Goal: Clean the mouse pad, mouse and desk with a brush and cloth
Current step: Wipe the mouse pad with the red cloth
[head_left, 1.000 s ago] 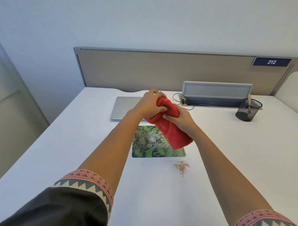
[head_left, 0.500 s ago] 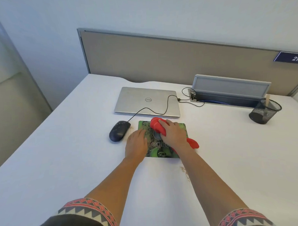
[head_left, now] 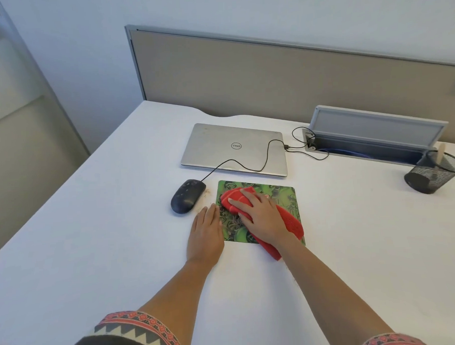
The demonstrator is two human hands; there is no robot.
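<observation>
A green patterned mouse pad (head_left: 279, 196) lies on the white desk (head_left: 107, 242). My right hand (head_left: 259, 215) presses a folded red cloth (head_left: 291, 224) flat onto the pad with straight fingers. My left hand (head_left: 205, 230) rests flat on the desk at the pad's left edge, fingertips touching that edge. A black wired mouse (head_left: 187, 196) sits on the desk left of the pad, with brown crumbs (head_left: 207, 192) beside it. A pale handle, perhaps the brush (head_left: 441, 151), stands in the pen cup.
A closed silver laptop (head_left: 233, 148) lies behind the pad, the mouse cable (head_left: 247, 169) trailing over it. A grey cable box (head_left: 376, 134) with its lid up and a black mesh pen cup (head_left: 433, 173) stand at the back right. A beige partition (head_left: 269, 74) backs the desk.
Both hands came down from holding the cloth in the air. The right hand now presses the cloth on the pad and has slid it left; the left hand moved to the pad's edge.
</observation>
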